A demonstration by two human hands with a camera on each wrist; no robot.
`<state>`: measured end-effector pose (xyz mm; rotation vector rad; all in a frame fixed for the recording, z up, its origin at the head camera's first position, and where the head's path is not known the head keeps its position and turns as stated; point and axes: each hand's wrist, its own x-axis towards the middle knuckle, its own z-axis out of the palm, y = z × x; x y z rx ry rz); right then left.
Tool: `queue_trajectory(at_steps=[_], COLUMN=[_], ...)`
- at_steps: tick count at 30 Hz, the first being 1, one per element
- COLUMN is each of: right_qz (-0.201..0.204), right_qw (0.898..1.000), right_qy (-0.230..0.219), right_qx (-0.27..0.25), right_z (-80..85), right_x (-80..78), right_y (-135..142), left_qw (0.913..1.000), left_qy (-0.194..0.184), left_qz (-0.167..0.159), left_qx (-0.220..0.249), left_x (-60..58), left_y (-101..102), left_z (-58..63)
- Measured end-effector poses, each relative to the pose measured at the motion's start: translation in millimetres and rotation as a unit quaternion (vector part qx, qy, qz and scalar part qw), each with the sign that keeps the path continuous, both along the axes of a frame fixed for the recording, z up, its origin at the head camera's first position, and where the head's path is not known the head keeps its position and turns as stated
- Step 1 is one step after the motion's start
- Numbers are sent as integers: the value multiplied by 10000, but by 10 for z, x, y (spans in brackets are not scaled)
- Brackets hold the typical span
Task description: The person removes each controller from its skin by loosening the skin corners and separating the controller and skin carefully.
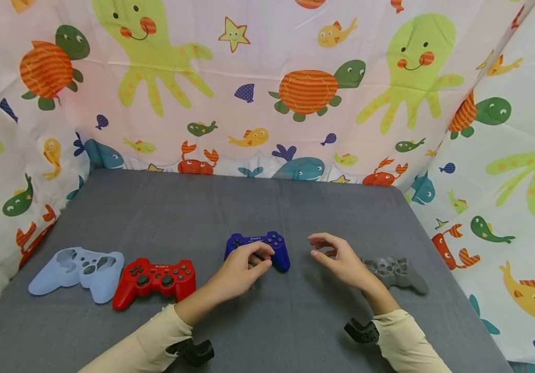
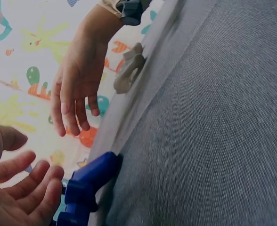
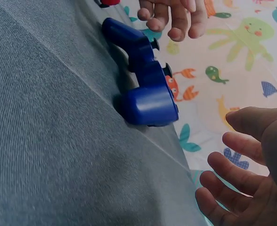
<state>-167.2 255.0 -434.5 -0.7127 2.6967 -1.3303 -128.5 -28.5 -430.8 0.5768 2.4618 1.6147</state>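
A blue game controller lies on the grey table, partly hidden in the head view by my left hand. That hand hovers just above and in front of it, fingers loosely bent around nothing; the right wrist view shows a gap between fingertips and controller. To the right of the blue controller, my right hand hangs over the table with its fingers spread and nothing held. Behind its wrist sits a grey controller-shaped piece, partly covered by the arm.
On the left lie a red game controller and a light blue controller-shaped shell, close beside each other. The grey table is bordered at the back and sides by a printed sea-animal curtain. Each wrist carries a black camera.
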Motion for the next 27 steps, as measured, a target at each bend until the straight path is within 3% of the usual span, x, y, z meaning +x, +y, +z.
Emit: queue_trajectory(at_steps=[11,18,21,27], right_qz=[442,700,747,778], right_qw=[9984,9952,9939,9918], right_qy=[-354,-662,-767,-990], right_qx=[83,190,247,234], right_z=[-24,-63,-80,-87], right_x=[-40,-53,-62,-95], right_y=[-195,-281,-306,-380], left_qw=[9970,9838,9825,9882], left_qy=[296,789,744,260], left_qz=[640,1111,1054,954], left_qx=[-323,-1164,-1345,-1167], left_x=[-3,-4,-6,-37], left_y=[-236,-363,-381,-400], left_z=[-20,-119,-152,-179])
